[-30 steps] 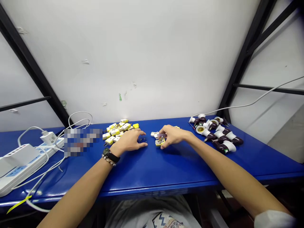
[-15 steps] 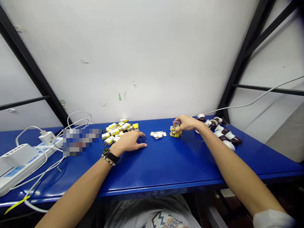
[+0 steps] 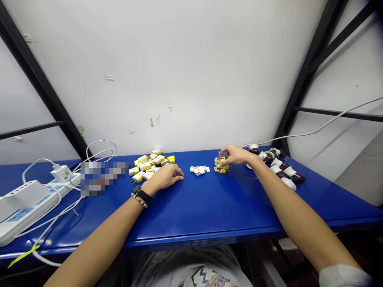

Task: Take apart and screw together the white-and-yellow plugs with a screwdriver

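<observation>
Right hand: arched over the small stack of plugs, fingertips down on its top. Cannot tell whether anything is pinched. Much the same spot as half a second ago; a second ago it sat further left, just past the white bits.

Plug stack: yellow and white plugs, piled a few high on the table, between the white bits and the lamp sockets. Touched by the right hand only.

Left hand: relaxed, no clear grip, fingers curled and resting on the tabletop beside the big pile. Fingertips have drawn in a little and now sit higher up the table than in the last frame. Watch and bead bracelet on that wrist.

Big plug pile: loose yellow and white plugs, just beside the left hand's fingers.

White bits: small flat pieces in a little cluster, mid-table, touched by neither hand.

Lamp sockets: white with dark brown bodies, lying in a group just past the right hand.

Table: glossy blue, with a white power strip and charger at the far left, white cables beside them.
</observation>
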Available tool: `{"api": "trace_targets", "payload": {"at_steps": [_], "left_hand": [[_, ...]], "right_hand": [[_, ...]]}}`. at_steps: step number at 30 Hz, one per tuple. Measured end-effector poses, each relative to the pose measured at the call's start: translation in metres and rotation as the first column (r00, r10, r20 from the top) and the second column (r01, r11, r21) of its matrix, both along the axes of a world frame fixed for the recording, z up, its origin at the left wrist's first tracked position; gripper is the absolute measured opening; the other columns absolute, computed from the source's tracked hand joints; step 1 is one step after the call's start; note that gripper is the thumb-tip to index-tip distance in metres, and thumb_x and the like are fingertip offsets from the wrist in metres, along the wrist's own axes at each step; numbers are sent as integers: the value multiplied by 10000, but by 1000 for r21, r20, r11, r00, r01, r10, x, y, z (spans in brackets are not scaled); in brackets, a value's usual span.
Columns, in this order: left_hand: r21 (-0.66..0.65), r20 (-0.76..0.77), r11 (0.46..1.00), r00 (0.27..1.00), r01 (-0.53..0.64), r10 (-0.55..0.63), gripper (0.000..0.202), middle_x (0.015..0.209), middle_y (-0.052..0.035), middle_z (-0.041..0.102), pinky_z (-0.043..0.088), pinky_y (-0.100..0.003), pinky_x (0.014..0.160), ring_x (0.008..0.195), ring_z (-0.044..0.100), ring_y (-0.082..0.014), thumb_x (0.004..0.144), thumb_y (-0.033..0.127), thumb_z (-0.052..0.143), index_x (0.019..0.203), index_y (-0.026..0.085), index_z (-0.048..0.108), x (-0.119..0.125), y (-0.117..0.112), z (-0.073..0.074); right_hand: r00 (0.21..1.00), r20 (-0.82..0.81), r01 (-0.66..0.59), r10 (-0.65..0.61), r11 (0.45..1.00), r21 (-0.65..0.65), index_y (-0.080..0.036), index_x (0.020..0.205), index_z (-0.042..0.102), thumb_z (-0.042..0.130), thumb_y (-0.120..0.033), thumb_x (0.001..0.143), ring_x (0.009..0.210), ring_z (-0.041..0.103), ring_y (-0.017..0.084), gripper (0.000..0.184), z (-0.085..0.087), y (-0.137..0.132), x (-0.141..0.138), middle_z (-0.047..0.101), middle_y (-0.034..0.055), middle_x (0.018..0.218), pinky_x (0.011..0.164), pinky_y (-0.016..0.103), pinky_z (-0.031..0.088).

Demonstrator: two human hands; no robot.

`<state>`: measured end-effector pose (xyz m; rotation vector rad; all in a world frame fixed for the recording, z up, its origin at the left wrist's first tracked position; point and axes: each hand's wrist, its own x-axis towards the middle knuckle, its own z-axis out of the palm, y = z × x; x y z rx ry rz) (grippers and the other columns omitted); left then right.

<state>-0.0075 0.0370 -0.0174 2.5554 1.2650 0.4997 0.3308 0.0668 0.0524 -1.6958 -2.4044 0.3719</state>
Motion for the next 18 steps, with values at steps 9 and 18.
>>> {"api": "trace_targets", "payload": {"at_steps": [9, 18], "left_hand": [[326, 63, 903, 960, -279, 274, 280, 997, -42, 752, 483, -306, 732, 829, 675, -212, 937, 399, 535, 1010, 246, 758, -21, -2, 31], [101, -241, 922, 890, -374, 387, 332, 1009, -41, 772, 466, -298, 688, 911, 691, -270, 851, 520, 581, 973, 284, 780, -50, -2, 44]], "right_hand": [[996, 87, 20, -26, 997, 73, -170, 1093, 738, 701, -593, 718, 851, 662, 255, 567, 3, -10, -10, 739, 103, 1005, 627, 279, 407], [1000, 16, 19, -22, 989, 148, -170, 1154, 713, 677, -645, 745, 865, 670, 252, 629, 4, -14, -14, 741, 104, 1038, 650, 286, 431]]}}
